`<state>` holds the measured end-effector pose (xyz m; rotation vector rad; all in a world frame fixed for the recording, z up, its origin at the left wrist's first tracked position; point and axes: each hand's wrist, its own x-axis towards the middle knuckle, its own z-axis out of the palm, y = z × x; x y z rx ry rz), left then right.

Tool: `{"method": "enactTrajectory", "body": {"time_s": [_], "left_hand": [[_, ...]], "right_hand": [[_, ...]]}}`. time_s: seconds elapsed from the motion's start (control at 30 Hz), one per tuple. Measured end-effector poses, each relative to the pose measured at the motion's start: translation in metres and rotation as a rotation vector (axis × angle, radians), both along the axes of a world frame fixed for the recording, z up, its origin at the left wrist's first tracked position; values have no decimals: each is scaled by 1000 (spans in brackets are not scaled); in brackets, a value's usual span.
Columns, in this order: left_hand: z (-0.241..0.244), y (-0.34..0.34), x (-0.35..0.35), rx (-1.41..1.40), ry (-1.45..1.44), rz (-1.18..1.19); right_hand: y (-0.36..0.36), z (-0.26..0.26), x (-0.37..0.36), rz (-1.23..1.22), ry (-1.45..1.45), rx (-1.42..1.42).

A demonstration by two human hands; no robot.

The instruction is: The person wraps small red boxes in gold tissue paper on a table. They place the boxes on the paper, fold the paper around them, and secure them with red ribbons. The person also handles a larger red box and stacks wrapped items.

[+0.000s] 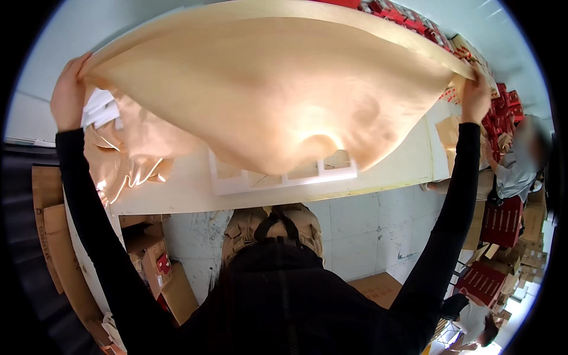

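Observation:
A wide sheet of glossy golden-beige fabric (266,66) hangs spread out between my raised hands. My left hand (70,95) grips its upper left corner. At the opposite corner, my right hand (477,98) is closed on the edge. The sheet billows and sags in the middle over the pale table (386,177). Below it lies a white frame-like insert (248,188) with several rectangular openings, its back part hidden by the fabric. More of the shiny fabric (128,155) lies crumpled on the table's left end. White pieces (101,106) show behind that heap.
Red boxes (501,106) are stacked along the right back. A person (514,173) sits at the table's right end, another person (475,324) is at lower right. Cardboard boxes (155,262) stand under the table at left; a cardboard piece (377,288) lies on the floor (355,230).

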<state>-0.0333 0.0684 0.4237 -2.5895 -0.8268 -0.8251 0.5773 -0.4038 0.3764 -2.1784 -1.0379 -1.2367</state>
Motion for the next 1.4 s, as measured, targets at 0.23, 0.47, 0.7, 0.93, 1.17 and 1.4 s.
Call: {"method": "enactTrajectory", "body": {"time_s": [0.23, 0.47, 0.7, 0.93, 1.17, 1.4], "left_hand": [[-49, -132, -46, 79, -124, 266], [-243, -266, -102, -458, -85, 391], [-394, -267, -119, -739, 490, 407], [-408, -281, -84, -952, 724, 547], [-333, -244, -11, -1015, 785, 543], [-486, -152, -51, -755, 600, 553]], "right_hand": [[-104, -16, -66, 152, 199, 394], [-230, -220, -123, 193, 986, 643], [-224, -322, -133, -98, 724, -446], [-211, -349, -95, -507, 1100, -1030], [-83, -303, -122, 20, 1006, -809], [-45, -451, -24, -170, 766, -992]]}}
